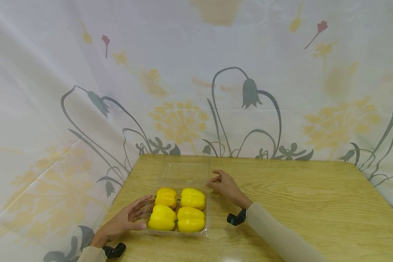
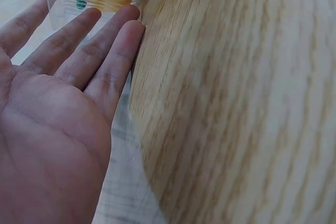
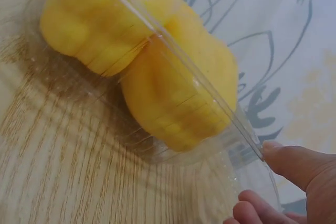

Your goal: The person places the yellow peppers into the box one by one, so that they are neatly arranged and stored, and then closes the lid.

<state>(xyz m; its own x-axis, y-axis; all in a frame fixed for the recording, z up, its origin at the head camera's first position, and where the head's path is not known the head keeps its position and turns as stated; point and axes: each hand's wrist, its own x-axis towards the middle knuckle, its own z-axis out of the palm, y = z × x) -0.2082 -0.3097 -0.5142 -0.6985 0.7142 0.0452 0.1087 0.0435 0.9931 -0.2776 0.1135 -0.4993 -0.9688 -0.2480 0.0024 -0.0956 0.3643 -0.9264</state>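
A clear plastic clamshell box (image 1: 207, 233) lies on the table with its lid (image 1: 183, 174) folded back at the far side. Inside are several yellow bell peppers (image 1: 191, 219), the back left one (image 1: 166, 197) more orange. My left hand (image 1: 127, 216) is at the box's left side, fingers extended and spread; in the left wrist view the fingertips (image 2: 135, 13) reach its side wall. At the back right corner is my right hand (image 1: 227, 187). Its thumb (image 3: 286, 161) meets the clear rim in the right wrist view, with the other fingers lower and apart from the thumb.
The wood-grain table (image 1: 281, 196) extends far to the right of the box. A hanging cloth (image 1: 183, 72) with printed flowers stands behind the table and along its left side. Each wrist wears a black camera mount (image 1: 237, 217).
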